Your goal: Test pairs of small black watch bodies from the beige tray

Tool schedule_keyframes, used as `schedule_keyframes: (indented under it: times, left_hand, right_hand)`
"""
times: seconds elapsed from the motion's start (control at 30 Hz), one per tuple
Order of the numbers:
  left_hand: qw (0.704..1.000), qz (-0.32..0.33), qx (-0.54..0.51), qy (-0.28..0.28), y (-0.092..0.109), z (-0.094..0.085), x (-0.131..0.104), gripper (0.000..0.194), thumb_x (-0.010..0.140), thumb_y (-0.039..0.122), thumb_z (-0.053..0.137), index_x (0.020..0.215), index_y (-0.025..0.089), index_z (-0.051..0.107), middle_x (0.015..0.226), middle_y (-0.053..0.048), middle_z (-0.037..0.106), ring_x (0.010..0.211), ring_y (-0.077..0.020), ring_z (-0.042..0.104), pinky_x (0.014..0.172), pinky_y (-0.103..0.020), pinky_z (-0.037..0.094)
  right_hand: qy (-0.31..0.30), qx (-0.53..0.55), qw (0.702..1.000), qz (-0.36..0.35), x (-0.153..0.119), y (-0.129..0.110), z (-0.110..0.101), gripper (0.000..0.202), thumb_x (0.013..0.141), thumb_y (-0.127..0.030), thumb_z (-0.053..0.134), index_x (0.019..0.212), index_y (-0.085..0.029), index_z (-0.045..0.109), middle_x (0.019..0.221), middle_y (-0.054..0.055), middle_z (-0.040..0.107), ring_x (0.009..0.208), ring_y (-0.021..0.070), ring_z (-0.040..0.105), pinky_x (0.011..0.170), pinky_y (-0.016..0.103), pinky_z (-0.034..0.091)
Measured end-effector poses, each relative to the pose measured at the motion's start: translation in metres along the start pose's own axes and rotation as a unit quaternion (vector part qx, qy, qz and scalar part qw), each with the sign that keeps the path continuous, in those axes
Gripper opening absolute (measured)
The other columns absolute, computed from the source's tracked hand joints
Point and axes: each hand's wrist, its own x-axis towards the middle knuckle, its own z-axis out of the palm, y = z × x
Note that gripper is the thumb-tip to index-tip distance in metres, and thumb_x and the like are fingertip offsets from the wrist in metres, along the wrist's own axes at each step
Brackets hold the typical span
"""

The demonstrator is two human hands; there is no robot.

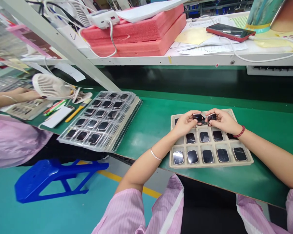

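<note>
Over the back row of a beige tray (211,165), both hands are raised close together. My left hand (186,123) pinches a small dark square watch-like piece (197,117) between thumb and fingers. Another such piece (212,117) is gripped in my right hand (222,121), a little to the right. Between the hands lies a small dark part, too small to make out. Beneath them the tray's compartments hold several dark square pieces with rounded corners, among them a front-row piece (207,156). My wrists and forearms hide part of the tray.
Left of the tray stands a stack of clear trays (100,113) with dark square pieces. Farther left are a white fan (52,87), a yellow-handled tool (74,113) and another person's arm (12,97). A shelf (195,59) crosses behind; a blue stool (44,177) is on the floor.
</note>
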Motion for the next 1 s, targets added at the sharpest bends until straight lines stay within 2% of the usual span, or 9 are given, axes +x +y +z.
schedule_keyframes:
  times: [0.17,0.33,0.4,0.5,0.6,0.7,0.83,0.9,1.0]
  left_hand:
    - [1.0,0.008,0.0,-0.003,0.002,0.001,-0.001,0.042,0.077,0.022,0.064,0.118,0.016,0.059,0.107,-0.009,0.07,0.083,-0.0171,0.071,0.063,-0.022,0.05]
    - [1.0,0.017,-0.023,-0.003,0.002,0.001,-0.001,0.051,0.072,0.015,0.066,0.121,0.019,0.055,0.113,-0.008,0.068,0.089,-0.0154,0.069,0.08,-0.028,0.054]
    - [0.999,-0.005,-0.044,-0.004,0.002,-0.002,0.002,0.06,0.069,0.016,0.072,0.126,0.02,0.052,0.109,-0.007,0.068,0.084,-0.0141,0.068,0.075,-0.026,0.053]
    - [0.99,-0.068,-0.119,-0.038,0.011,-0.007,0.002,0.069,0.066,0.024,0.08,0.129,0.02,0.052,0.097,-0.005,0.07,0.062,-0.009,0.062,0.055,-0.02,0.044]
    - [0.962,-0.104,-0.21,-0.14,0.036,-0.003,-0.013,0.067,0.068,0.044,0.081,0.126,0.017,0.059,0.074,-0.001,0.066,0.043,-0.0039,0.047,0.043,-0.018,0.034]
    - [0.906,-0.118,-0.256,-0.315,0.072,0.02,-0.043,0.075,0.063,0.06,0.08,0.123,0.018,0.062,0.059,0.002,0.06,0.037,-0.0073,0.045,0.038,-0.02,0.036]
    - [0.792,-0.198,-0.263,-0.513,0.112,0.059,-0.069,0.072,0.045,0.038,0.093,0.109,0.019,0.067,0.082,-0.005,0.071,0.063,-0.0208,0.067,0.057,-0.03,0.058]
    - [0.754,-0.218,-0.263,-0.561,0.125,0.071,-0.072,0.067,0.041,0.032,0.093,0.102,0.016,0.071,0.091,-0.007,0.072,0.082,-0.0264,0.071,0.065,-0.03,0.06]
    - [0.776,-0.217,-0.254,-0.535,0.135,0.074,-0.078,0.061,0.048,0.037,0.091,0.101,0.012,0.073,0.093,-0.009,0.071,0.092,-0.028,0.071,0.068,-0.029,0.059]
  right_hand:
    - [-0.006,-0.005,1.0,-0.003,-0.002,0.001,0.0,0.026,0.077,-0.019,0.065,0.103,-0.022,0.061,0.094,0.004,0.071,0.075,0.0182,0.068,0.069,0.034,0.059]
    - [-0.006,-0.019,1.0,0.0,-0.002,-0.001,0.0,0.035,0.073,-0.019,0.068,0.107,-0.022,0.061,0.097,0.005,0.072,0.09,0.0227,0.07,0.077,0.037,0.059]
    - [-0.006,-0.017,1.0,0.006,-0.002,-0.002,0.0,0.034,0.073,-0.019,0.067,0.107,-0.022,0.061,0.098,0.005,0.072,0.091,0.0235,0.07,0.079,0.038,0.059]
    - [0.001,-0.018,1.0,0.005,0.0,-0.004,-0.001,0.034,0.071,-0.021,0.067,0.104,-0.023,0.062,0.099,0.005,0.072,0.087,0.0239,0.071,0.078,0.039,0.059]
    - [0.001,-0.022,1.0,0.002,0.0,-0.007,-0.001,0.032,0.071,-0.022,0.067,0.102,-0.024,0.063,0.096,0.005,0.072,0.081,0.0229,0.07,0.074,0.039,0.059]
    - [0.002,-0.013,1.0,0.01,-0.001,-0.006,-0.002,0.029,0.073,-0.023,0.068,0.102,-0.023,0.063,0.095,0.005,0.073,0.08,0.0223,0.07,0.074,0.038,0.06]
    - [0.003,0.009,1.0,0.027,-0.001,-0.001,-0.005,0.031,0.077,-0.028,0.073,0.106,-0.023,0.064,0.098,0.007,0.074,0.076,0.0204,0.071,0.07,0.036,0.061]
    - [0.004,0.032,0.998,0.044,0.001,0.0,-0.007,0.032,0.08,-0.032,0.073,0.11,-0.023,0.065,0.102,0.008,0.075,0.078,0.0205,0.072,0.069,0.035,0.062]
    - [0.013,0.126,0.987,0.097,0.002,-0.008,-0.01,0.031,0.091,-0.041,0.064,0.116,-0.023,0.067,0.11,0.01,0.075,0.085,0.0229,0.075,0.067,0.033,0.063]
